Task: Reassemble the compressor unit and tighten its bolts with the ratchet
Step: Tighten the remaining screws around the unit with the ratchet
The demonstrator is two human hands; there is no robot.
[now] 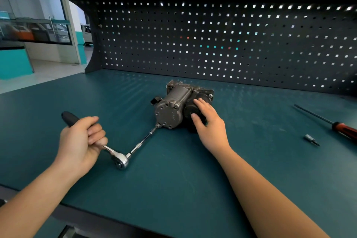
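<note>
The desk carries the compressor unit mid-width, nearer its back edge, and it looks assembled, with the end cover on. The right grip presses on its dark end, fingers laid over it. The left grip is clenched round the ratchet, whose extension meets a lower cover bolt. Tightening seems underway; which bolts remain, I cannot tell. A screwdriver and a loose bit lie by the right edge.

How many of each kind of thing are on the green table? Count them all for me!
ratchet: 1
compressor unit: 1
screwdriver: 1
bit socket: 1
Total: 4
</note>
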